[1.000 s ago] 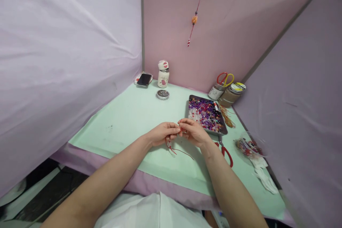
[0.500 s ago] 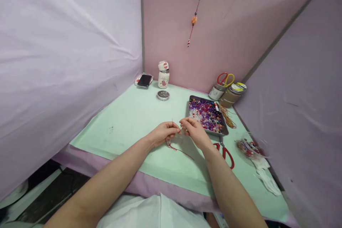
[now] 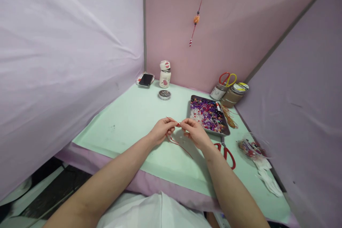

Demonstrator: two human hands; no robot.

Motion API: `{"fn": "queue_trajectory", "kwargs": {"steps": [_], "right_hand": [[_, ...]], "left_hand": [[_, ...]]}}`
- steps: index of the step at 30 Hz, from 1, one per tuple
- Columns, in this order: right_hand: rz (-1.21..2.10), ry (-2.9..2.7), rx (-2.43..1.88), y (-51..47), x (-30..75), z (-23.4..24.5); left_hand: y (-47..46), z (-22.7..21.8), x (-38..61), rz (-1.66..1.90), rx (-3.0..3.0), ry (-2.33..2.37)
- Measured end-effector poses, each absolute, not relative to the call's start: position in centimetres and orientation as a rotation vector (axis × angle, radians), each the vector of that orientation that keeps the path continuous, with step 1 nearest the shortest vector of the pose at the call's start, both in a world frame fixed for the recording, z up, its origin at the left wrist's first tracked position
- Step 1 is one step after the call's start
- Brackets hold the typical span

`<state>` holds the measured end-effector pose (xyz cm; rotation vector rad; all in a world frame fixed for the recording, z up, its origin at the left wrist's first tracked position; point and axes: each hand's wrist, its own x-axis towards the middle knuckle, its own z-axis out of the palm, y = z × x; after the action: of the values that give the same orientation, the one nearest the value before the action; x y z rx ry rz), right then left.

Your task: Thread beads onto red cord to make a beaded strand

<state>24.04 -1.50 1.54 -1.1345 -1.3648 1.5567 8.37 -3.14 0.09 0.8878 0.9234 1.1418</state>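
Note:
Both hands meet over the middle of the mint-green table, fingertips nearly touching. My left hand (image 3: 163,129) is closed in a pinch on a thin red cord (image 3: 184,148), whose loose end trails down to the right across the table. My right hand (image 3: 194,131) pinches at the same spot, with a bit of red between the two sets of fingertips; whether a bead is there is too small to tell. Just beyond my right hand lies a dark tray (image 3: 227,131) of purple, red and clear beads (image 3: 207,112). Red-handled scissors (image 3: 229,156) lie partly under my right forearm.
A phone (image 3: 146,79), a white bottle (image 3: 165,77) and a round tin (image 3: 164,94) stand at the back. Jars (image 3: 232,96), one holding scissors (image 3: 228,78), and cord bundles (image 3: 230,119) are beyond the tray. A bead bag (image 3: 251,148) lies right. A beaded string (image 3: 196,19) hangs on the wall.
My fingertips have come closer together, and red now shows between them. The cord's loose end has shifted slightly. The whole view has moved a little.

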Motion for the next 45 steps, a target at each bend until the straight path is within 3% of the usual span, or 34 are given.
{"fn": "queue_trajectory", "kwargs": {"steps": [12,26,34,45], "right_hand": [[1.292,-1.392,-1.131,-1.4,23.0,-0.1],[1.261,-1.393,-1.139,-1.6,22.9,-0.2],[0.744,-1.701,-1.135,-2.1,23.1,0.9],[1.194,-1.666,-1.321,-2.0,23.1,0.5]], "left_hand": [[-3.0,0.1,8.5,1.197,0.843,0.828],[-2.9,-0.3,8.5,1.217,0.948,0.952],[-3.4,-0.8,8.9,1.295,1.497,1.245],[-3.5,-2.4,9.2,1.259,2.141,1.534]]}}
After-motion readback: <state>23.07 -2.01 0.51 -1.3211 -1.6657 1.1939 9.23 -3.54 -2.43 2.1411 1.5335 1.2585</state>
